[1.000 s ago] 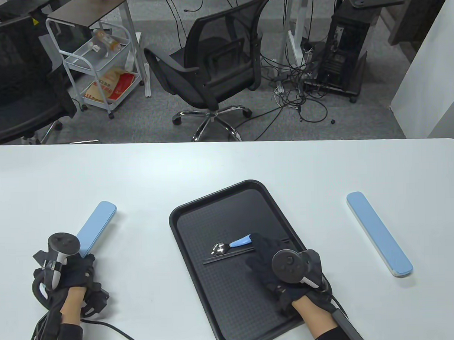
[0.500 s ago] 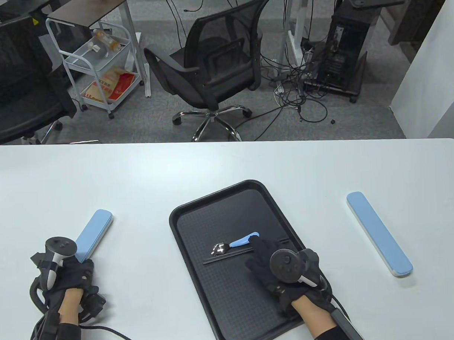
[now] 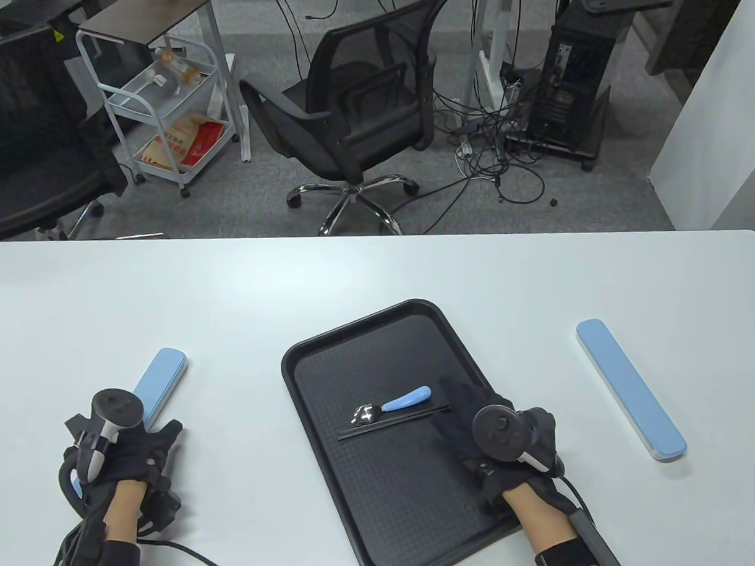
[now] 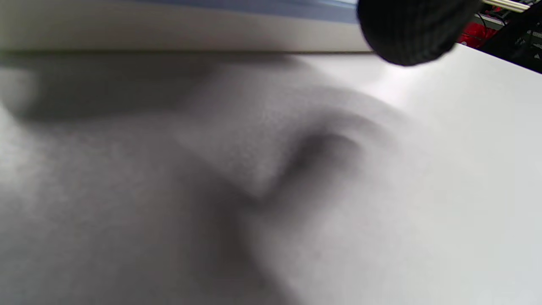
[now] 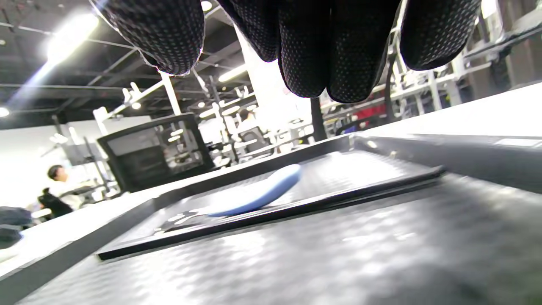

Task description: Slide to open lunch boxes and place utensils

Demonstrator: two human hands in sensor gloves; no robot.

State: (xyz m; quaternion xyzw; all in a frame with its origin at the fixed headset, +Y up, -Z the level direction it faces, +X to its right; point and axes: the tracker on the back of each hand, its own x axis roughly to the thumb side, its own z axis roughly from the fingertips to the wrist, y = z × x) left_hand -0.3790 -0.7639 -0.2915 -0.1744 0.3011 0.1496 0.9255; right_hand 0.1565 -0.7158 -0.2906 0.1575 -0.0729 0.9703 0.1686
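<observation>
A black tray [image 3: 390, 480] lies in the middle of the white table [image 3: 377, 270]. On it are a spoon with a blue handle [image 3: 406, 398] and black chopsticks [image 3: 391, 422]. My right hand [image 3: 459, 398] hovers over the tray just right of them, fingers [image 5: 322, 51] straight and holding nothing. The right wrist view shows the spoon [image 5: 258, 192] and chopsticks [image 5: 296, 207] lying ahead. A long blue lunch box [image 3: 164, 374] lies at the left. My left hand [image 3: 133, 449] lies over its near end and holds it, with a fingertip [image 4: 415, 29] against the box's side [image 4: 169, 25].
A second long blue lunch box [image 3: 632, 388] lies shut at the right of the table. Beyond the far edge stand an office chair [image 3: 359, 110] and a white cart [image 3: 161, 105].
My right hand has drawn back to the right, off the spoon's handle and the chopsticks. The left box has slid a little toward me under my left hand.
</observation>
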